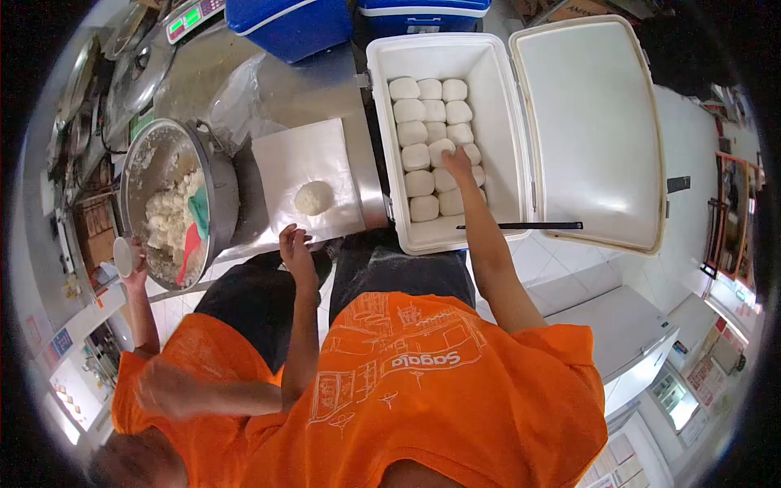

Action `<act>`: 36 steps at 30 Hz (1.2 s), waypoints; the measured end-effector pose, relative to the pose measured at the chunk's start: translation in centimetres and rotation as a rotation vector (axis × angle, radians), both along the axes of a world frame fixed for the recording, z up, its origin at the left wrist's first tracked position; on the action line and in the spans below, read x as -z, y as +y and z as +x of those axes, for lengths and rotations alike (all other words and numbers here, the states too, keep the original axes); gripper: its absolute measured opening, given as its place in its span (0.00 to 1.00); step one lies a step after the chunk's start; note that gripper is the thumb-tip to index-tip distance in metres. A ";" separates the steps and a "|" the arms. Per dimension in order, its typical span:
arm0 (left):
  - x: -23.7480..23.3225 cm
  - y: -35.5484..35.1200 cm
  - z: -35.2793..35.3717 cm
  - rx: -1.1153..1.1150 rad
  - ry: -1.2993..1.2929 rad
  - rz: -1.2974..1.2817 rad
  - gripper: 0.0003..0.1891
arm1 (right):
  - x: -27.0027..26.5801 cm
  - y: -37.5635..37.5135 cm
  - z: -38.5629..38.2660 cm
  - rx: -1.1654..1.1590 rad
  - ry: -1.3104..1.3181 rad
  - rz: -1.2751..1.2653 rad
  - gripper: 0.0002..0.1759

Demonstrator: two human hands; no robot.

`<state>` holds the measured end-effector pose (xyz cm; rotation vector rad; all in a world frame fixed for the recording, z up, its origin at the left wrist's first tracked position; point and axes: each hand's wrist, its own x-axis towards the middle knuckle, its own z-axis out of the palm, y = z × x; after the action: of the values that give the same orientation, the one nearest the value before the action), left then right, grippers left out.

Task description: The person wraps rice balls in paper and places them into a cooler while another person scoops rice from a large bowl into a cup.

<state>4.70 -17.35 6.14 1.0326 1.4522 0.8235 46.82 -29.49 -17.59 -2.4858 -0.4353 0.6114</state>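
My right hand [459,163] reaches into an open white cooler [500,98], its fingers on a white rounded rice packet [441,151]. That packet lies over rows of similar packets [419,182]. Beside the front edge of a pale wrapping sheet [277,175] is my left hand [298,249], fingers loosely bent and apart, nothing visible in them. A mound of cooked rice [313,198] rests on the sheet.
A co-worker at left holds a small white bowl [124,257]; the other hand [167,388] is blurred. The large metal pot [225,195] contains rice, a red utensil [189,244] and a green one [198,213]. Blue coolers [293,28] stand behind. The white lid [590,130] hangs open rightward.
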 end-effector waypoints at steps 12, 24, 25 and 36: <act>4.2 5.4 -10.0 1.041 0.841 0.625 0.28 | -8.9 -0.6 1.7 -0.596 -0.289 -0.105 0.22; 6.0 9.5 -13.0 1.143 0.492 0.778 0.08 | -23.6 5.5 -26.8 -1.071 -0.065 0.392 0.19; 5.5 9.6 -12.8 1.143 0.492 0.785 0.08 | -22.7 5.8 -27.9 -1.193 -0.316 0.372 0.21; 6.1 12.8 -8.4 0.537 0.317 0.421 0.12 | -19.9 10.1 -26.7 -0.475 0.028 0.589 0.14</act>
<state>-3.71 -4.56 0.01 1.8420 1.1805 0.5946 20.08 -19.37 2.35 -1.8145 -1.0452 0.5882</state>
